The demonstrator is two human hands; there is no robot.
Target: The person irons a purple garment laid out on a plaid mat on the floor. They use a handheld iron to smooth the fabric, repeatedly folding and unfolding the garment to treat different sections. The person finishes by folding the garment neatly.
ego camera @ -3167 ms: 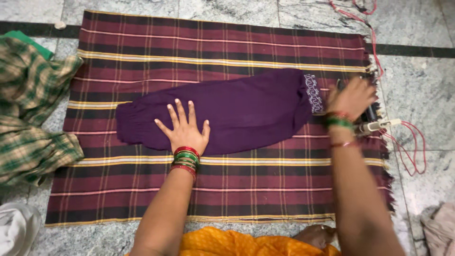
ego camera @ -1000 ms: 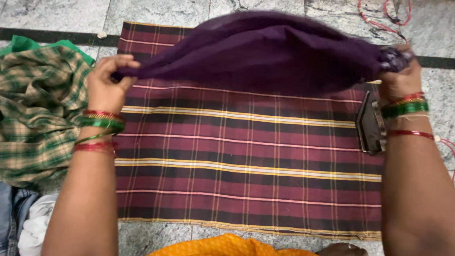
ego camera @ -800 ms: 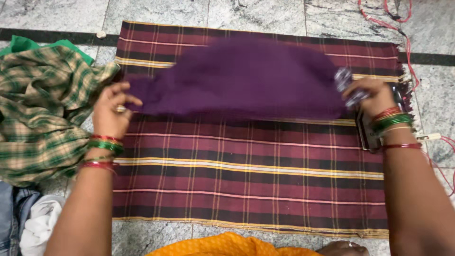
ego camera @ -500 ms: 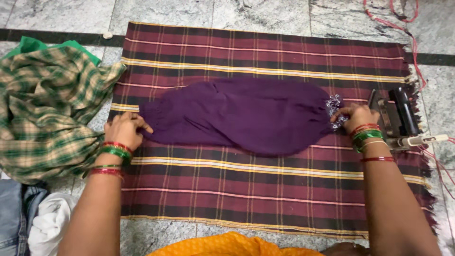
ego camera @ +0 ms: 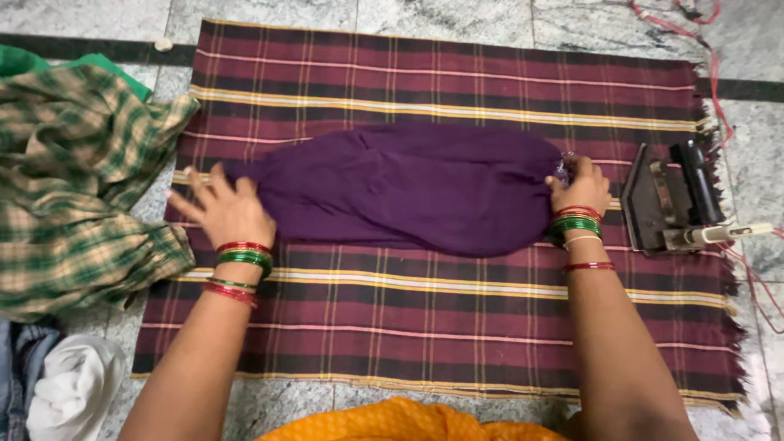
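A purple garment (ego camera: 408, 186) lies spread flat in the middle of a maroon striped cloth (ego camera: 457, 318) on the stone floor. My left hand (ego camera: 220, 208) rests flat on the garment's left end, fingers spread. My right hand (ego camera: 580, 188) pinches the garment's right end, where a patterned trim shows. Both wrists carry red and green bangles. A dark clothes iron (ego camera: 670, 204) stands on the cloth just right of my right hand.
A green checked cloth (ego camera: 73, 188) is heaped at the left edge. White and blue clothes (ego camera: 57, 392) lie at the bottom left. A red cord (ego camera: 719, 73) runs from the iron toward the top right. Orange fabric (ego camera: 400, 420) covers my lap.
The garment was lifted and shaken in the air, then laid flat on the striped cloth. My left hand has let go of its end and now lies flat on it.
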